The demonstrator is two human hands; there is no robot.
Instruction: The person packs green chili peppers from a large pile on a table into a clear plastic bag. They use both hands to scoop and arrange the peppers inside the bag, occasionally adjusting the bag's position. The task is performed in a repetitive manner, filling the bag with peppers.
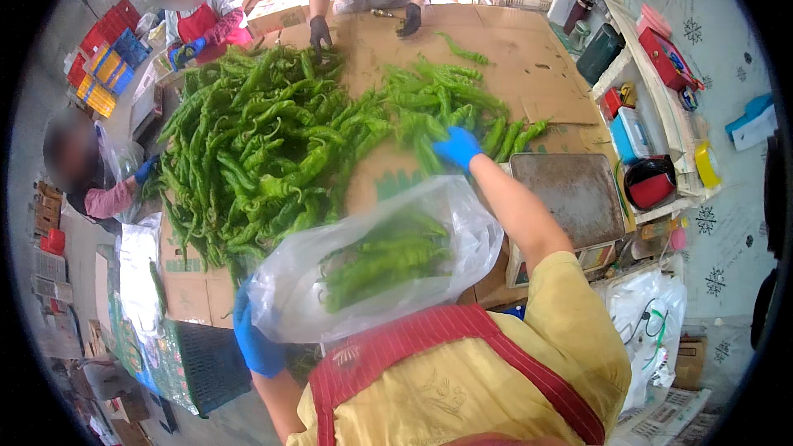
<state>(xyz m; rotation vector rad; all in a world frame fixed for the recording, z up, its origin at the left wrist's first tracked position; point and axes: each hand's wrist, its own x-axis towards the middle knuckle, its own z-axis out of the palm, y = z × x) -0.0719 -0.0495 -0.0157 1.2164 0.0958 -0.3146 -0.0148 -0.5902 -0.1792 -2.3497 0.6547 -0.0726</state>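
My left hand (258,337), in a blue glove, grips the edge of a clear plastic bag (289,281). Long green peppers (388,258) lie bunched inside the bag, which I hold in front of my chest at the table's near edge. My right hand (458,148), also blue-gloved, reaches past the bag into a smaller group of green peppers (446,95). Its fingers curl over some peppers that are slightly smeared by motion, and the fingertips are partly hidden. A large heap of green peppers (264,149) covers the left of the cardboard-topped table (537,58).
A scale with a worn metal plate (570,198) stands beside my right forearm. Across the table is a person with dark gloves (320,31); two more people work at the left. Shelving (661,107) with tools and tape lines the right, near white plastic bags (648,322).
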